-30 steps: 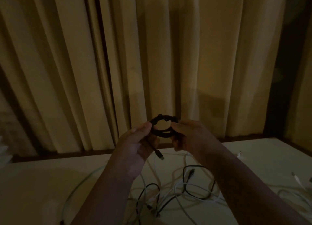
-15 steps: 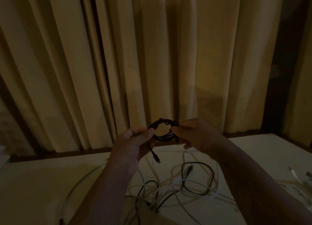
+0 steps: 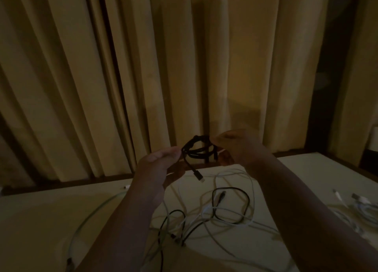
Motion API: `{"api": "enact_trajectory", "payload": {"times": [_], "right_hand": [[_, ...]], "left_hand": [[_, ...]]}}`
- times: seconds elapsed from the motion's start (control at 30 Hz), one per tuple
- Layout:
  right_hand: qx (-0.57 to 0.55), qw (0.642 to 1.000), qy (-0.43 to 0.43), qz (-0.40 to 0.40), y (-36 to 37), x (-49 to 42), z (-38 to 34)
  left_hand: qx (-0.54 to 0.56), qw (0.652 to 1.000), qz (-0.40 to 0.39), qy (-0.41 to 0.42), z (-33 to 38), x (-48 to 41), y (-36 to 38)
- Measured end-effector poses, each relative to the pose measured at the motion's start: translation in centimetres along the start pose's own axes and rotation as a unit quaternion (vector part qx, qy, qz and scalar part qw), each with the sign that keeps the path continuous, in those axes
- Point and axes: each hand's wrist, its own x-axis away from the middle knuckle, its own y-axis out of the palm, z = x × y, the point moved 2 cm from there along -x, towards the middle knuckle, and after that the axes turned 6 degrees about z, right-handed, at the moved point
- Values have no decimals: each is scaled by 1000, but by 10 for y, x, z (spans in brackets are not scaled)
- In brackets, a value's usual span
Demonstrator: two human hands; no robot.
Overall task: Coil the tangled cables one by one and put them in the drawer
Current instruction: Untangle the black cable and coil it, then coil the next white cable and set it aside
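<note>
While raised before the curtain (image 3: 143, 67), holding the black coiled cable (image 3: 199, 149) between both hands, clear of the surface (image 3: 51, 210). Pinching the coil's left edge with the left hand (image 3: 157, 165), thumb against fingertips. Gripping its right side with the right hand (image 3: 239, 149), fingers curling round the loops. Dangling one plug end (image 3: 198, 174) beside the left palm. Lying below on the surface, well apart from the coil: tangled black and white cables (image 3: 213, 206).

No readable text or labels show anywhere.
</note>
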Motion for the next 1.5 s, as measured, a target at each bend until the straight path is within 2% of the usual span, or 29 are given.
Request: {"api": "enact_trajectory", "payload": {"times": [0.23, 0.43, 0.53, 0.7, 0.8, 0.9, 1.03, 1.23, 1.5], "right_hand": [[15, 997, 32, 64, -46, 48, 6], [50, 982, 89, 161, -111, 130, 49], [99, 968, 100, 209, -143, 174, 67], [224, 939, 107, 238, -187, 234, 97], [273, 920, 125, 251, -200, 247, 107], [305, 909, 119, 258, -203, 244, 112], [347, 904, 112, 223, -205, 241, 115], [365, 899, 95, 223, -214, 245, 122], [335, 913, 63, 226, -210, 252, 125]], "left_hand": [[-21, 999, -50, -8, -21, 32, 36], [-120, 978, -170, 2, -61, 82, 77], [-216, 948, -228, 58, -89, 115, 95], [-356, 872, -304, 142, -134, 163, 127], [-419, 834, -309, 185, -148, 175, 145], [-437, 818, -314, 202, -151, 172, 158], [-458, 790, -320, 253, -157, 169, 166], [-438, 784, -329, 292, -163, 166, 163], [-417, 811, -303, 277, -165, 166, 160]]}}
